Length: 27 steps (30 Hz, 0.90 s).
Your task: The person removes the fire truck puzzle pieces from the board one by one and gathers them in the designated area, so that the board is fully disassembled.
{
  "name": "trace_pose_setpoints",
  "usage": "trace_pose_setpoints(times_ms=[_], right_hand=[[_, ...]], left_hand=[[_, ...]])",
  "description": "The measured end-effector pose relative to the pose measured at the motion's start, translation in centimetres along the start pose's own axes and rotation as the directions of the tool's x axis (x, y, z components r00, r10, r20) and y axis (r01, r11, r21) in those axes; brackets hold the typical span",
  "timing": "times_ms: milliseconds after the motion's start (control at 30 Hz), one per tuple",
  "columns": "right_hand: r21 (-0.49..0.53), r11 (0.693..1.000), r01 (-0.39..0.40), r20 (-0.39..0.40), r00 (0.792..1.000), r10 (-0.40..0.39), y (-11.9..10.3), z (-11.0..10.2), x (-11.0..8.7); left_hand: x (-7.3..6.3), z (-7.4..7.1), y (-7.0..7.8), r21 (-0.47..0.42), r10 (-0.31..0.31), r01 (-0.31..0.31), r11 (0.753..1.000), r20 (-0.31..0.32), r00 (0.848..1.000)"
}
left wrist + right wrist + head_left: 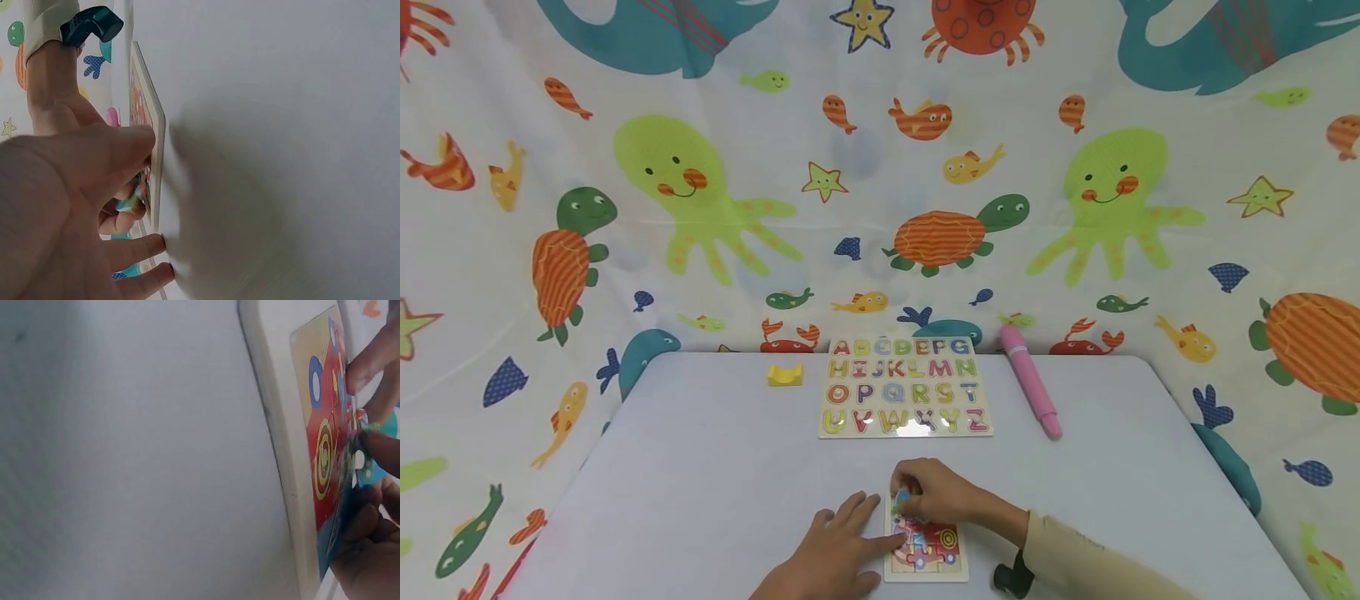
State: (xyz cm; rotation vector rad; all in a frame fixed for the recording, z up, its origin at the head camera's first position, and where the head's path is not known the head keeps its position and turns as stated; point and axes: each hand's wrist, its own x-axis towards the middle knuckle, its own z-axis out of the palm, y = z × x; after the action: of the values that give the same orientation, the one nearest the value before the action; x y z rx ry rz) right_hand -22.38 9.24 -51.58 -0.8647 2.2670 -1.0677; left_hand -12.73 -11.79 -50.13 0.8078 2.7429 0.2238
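A small picture puzzle in a pale wooden frame (927,577) lies on the white table near its front edge. My right hand (942,493) is over its upper left part and pinches a blue-and-green puzzle piece (901,498). In the right wrist view that piece (369,461) is tilted up from the board, between thumb and fingers. My left hand (835,552) lies at the puzzle's left side with fingers spread, one digit reaching over the frame onto the picture. The left wrist view shows the left hand (69,187) beside the frame's edge. Right fingers hide the board's upper part.
An alphabet board (906,387) with coloured letters lies at the back middle. To its left is a small yellow block (785,376), to its right a thick pink pen-shaped thing (1032,382). A sea-animal printed cloth (865,167) hangs behind the table.
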Motion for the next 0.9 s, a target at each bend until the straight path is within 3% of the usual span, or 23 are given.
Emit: trace_pose_setpoints(times_ms=[133,333,467,600,733,900], right_hand=[[0.041,0.999,0.001,-0.01,1.0,0.0,0.3,-1.2,-0.5],[-0.076,0.996,0.041,-0.076,0.996,-0.047,1.7,-5.7,-2.6],[-0.111,0.994,0.007,-0.013,1.0,-0.009,3.2,-7.8,-4.0],[-0.151,0.988,-0.009,0.009,1.0,0.011,4.2,-8.1,-4.7],[-0.245,0.969,-0.029,-0.053,0.998,0.016,4.8,-7.5,-4.8],[-0.373,0.924,-0.09,-0.11,0.993,0.052,4.7,-6.7,-5.0]], left_hand=[[0.2,0.1,0.2,-0.009,-0.004,0.004,1.0,0.007,1.0],[0.3,0.0,0.2,-0.026,-0.019,0.019,0.999,0.015,1.0],[0.1,0.0,0.1,-0.045,-0.024,0.025,0.999,0.006,1.0],[0.1,0.0,0.0,-0.068,-0.031,0.031,0.997,0.004,1.0],[0.2,0.1,0.1,-0.086,-0.039,0.04,0.996,0.008,0.999],[0.4,0.2,0.2,-0.106,-0.067,0.071,0.992,0.036,0.997]])
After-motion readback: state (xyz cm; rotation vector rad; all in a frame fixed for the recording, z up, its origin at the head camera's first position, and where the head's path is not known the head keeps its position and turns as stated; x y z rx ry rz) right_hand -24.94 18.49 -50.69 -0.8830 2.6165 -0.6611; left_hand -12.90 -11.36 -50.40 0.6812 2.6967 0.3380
